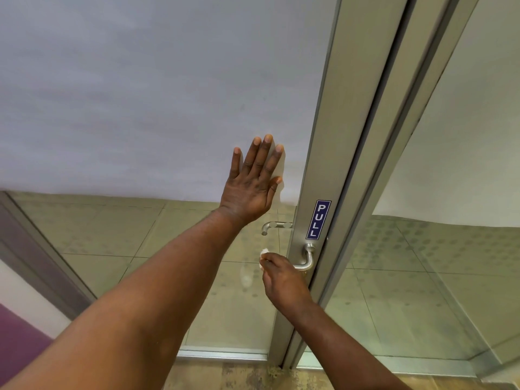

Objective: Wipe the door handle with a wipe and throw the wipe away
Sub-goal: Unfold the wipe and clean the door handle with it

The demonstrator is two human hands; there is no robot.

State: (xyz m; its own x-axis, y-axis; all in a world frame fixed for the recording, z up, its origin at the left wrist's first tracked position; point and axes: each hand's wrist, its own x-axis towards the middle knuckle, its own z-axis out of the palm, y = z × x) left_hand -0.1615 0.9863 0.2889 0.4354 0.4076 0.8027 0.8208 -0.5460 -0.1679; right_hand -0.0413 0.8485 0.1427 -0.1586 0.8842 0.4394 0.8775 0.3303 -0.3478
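- On the frosted glass door panel [140, 94], the left hand [250, 187] lies flat, fingers spread, holding nothing.
- Below, the right hand [281, 280] grips a small white wipe [264, 252] around the curved brushed-metal door handle [306, 260].

One head-worn wide-angle view, looking forward and slightly down from arm's reach at a glass door [157, 88]; its metal frame [323, 170] leans with the lens's distortion; both forearms enter from the bottom edge; floor [253, 375] lowest.
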